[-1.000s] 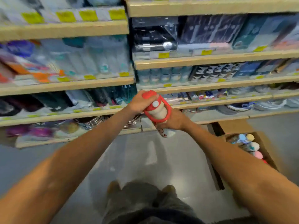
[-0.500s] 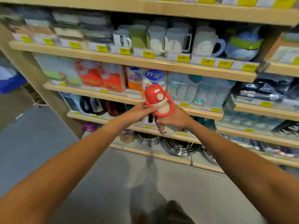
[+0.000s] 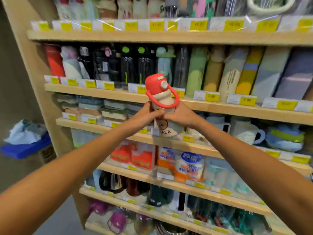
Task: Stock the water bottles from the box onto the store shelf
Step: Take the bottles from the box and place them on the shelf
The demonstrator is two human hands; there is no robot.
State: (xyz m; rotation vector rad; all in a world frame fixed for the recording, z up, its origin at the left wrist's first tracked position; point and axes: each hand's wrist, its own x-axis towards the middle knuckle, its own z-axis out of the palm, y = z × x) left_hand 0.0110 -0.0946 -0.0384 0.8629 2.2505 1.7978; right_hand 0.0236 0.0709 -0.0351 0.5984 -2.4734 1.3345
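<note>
**Red-lid bottle up at the shelf, both hands on it**

Way over on the left there's a blue bin [image 3: 25,149] with some pale cloth piled in it, sitting beside the wooden shelf unit [image 3: 122,95]. The left hand [image 3: 144,116] is wrapped around the water bottle [image 3: 162,97] just under its red loop handle. The bottle is roughly upright, held in the air in front of the row of boxed bottles. The right hand [image 3: 181,115] grips the other side, fingers curled on the body. Further right, pale mugs [image 3: 245,133] sit one shelf lower.
</note>
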